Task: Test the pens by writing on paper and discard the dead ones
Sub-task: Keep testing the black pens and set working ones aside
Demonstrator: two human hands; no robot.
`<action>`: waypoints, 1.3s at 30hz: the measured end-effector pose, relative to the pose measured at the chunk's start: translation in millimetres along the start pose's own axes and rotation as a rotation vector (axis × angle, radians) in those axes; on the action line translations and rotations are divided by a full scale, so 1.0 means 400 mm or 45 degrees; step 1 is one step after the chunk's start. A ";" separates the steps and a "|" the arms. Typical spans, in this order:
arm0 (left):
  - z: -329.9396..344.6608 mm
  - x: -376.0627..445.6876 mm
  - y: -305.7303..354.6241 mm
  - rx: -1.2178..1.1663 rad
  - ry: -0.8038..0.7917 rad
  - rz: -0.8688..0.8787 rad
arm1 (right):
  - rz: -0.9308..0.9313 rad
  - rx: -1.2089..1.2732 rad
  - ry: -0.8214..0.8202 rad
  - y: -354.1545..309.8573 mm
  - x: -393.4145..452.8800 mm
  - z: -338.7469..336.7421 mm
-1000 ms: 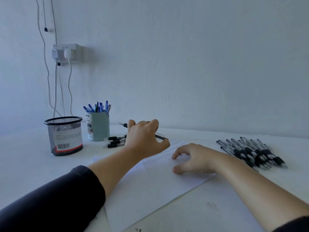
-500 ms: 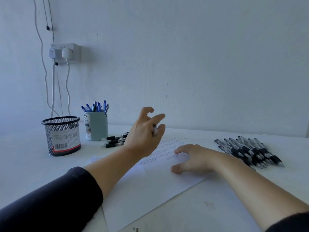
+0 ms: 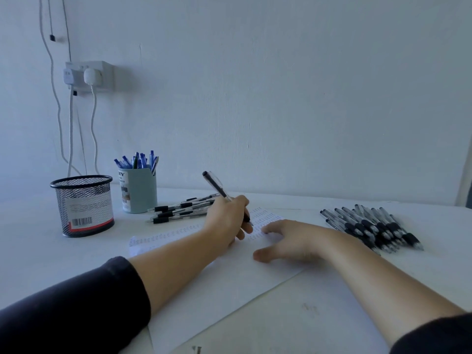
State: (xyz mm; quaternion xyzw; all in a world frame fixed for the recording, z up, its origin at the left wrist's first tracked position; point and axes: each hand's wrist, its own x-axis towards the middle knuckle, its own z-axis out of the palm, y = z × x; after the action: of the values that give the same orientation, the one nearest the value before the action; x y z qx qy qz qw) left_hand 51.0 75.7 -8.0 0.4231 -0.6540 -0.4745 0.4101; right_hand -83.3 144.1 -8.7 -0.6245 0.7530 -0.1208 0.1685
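The left hand (image 3: 227, 223) gripped a clear-barrelled pen with a black grip and black cap end (image 3: 217, 186), fingers curled round it, tip down on the white sheet of paper (image 3: 229, 284) among rows of small scribbled marks. The right hand (image 3: 288, 241) lay flat on the same sheet just beside the tip, fingers relaxed and spread, holding nothing. Behind the left hand a small cluster of similar black-gripped pens (image 3: 178, 212) lay on the white table (image 3: 332, 315). Well to the right sat a larger pile of black-gripped pens (image 3: 373, 227). On the left stood a pale teal cup filled with blue pens (image 3: 139, 190) and, beside it, a black wire-mesh pot (image 3: 83, 205).
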 end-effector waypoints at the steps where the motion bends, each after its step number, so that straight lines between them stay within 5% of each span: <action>1: 0.000 -0.001 -0.001 0.014 0.001 -0.014 | -0.001 -0.005 0.003 0.000 0.001 0.001; 12: -0.006 0.006 -0.006 0.403 0.105 0.072 | -0.021 -0.023 -0.015 -0.004 -0.002 -0.003; 39: 0.000 -0.002 -0.014 0.579 0.128 0.176 | -0.004 0.012 -0.035 -0.003 -0.001 -0.002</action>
State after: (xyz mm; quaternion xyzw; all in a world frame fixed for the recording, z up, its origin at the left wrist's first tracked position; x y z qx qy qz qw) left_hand 52.3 75.5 -13.3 0.4818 -0.7501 -0.2643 0.3679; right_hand -82.6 144.3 -7.3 -0.6263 0.7492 -0.1162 0.1815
